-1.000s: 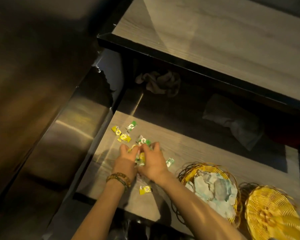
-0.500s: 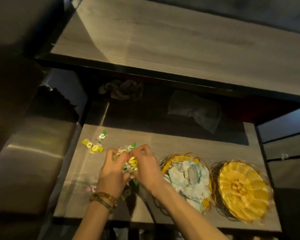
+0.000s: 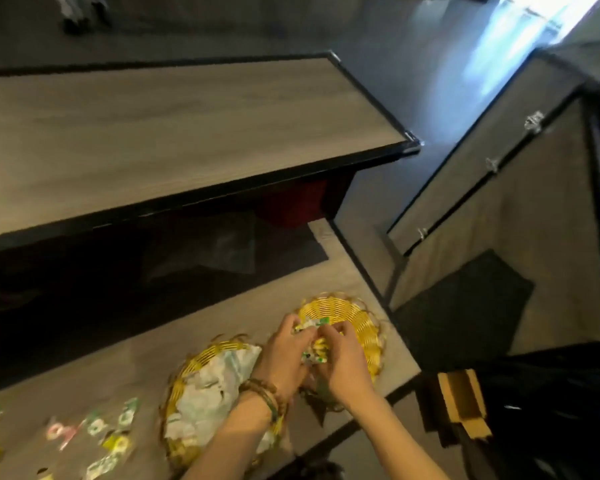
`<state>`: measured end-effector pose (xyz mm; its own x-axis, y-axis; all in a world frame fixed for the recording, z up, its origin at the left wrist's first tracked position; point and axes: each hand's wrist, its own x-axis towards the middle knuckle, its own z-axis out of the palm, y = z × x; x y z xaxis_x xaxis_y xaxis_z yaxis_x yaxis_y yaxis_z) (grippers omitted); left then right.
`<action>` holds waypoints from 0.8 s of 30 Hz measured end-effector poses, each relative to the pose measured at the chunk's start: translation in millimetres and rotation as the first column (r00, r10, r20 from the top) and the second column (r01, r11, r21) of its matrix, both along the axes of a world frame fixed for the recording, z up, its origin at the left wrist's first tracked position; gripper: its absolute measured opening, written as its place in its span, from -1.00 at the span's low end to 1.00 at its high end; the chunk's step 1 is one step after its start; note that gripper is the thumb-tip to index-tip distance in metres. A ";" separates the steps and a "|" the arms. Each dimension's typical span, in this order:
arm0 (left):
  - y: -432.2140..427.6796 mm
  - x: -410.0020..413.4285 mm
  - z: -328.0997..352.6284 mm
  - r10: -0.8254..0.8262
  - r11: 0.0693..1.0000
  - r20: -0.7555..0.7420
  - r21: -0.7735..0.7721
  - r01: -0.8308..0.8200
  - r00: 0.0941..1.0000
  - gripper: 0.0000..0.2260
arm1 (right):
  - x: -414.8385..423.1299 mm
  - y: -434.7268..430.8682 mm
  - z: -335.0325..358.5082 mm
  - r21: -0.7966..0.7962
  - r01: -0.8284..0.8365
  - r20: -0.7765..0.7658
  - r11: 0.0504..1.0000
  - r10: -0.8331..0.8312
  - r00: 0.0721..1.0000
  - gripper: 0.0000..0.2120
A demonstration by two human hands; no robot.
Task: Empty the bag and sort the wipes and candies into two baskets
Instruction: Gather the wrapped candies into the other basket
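My left hand and my right hand are cupped together around a bunch of green, yellow and white wrapped candies, held over the right yellow wicker basket. The left yellow wicker basket holds pale crumpled wipe packets; my left forearm crosses over it. Several loose candies lie on the grey wooden shelf at the lower left. The picture is blurred.
A higher grey tabletop with a black edge overhangs the shelf's back. A clear crumpled bag lies in the dark recess beneath it. To the right stand a cabinet door, a dark floor mat and a cardboard box.
Both hands carried the bunch of candies from the left of the shelf rightward, past the wipes basket, to over the right basket. The view swung right.
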<state>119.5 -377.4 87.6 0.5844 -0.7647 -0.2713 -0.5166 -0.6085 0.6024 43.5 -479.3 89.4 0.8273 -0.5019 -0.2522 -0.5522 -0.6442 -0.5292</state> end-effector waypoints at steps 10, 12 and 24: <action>-60.7 2.6 -27.5 -0.196 0.924 0.054 0.344 0.165 0.979 -0.18 | -2.2 -48.2 -29.7 0.082 0.167 -0.174 0.983 -0.151 0.973 -0.23; -59.4 -1.1 -25.9 -0.158 0.936 0.044 0.324 0.135 0.987 -0.10 | -3.7 -49.8 -25.5 0.090 0.157 -0.218 0.984 -0.134 0.967 -0.12; -34.9 -24.6 -10.8 -0.187 0.939 -0.026 0.287 0.187 0.982 -0.35 | -25.7 -35.9 -8.2 0.251 -0.011 0.045 0.968 0.000 0.999 -0.47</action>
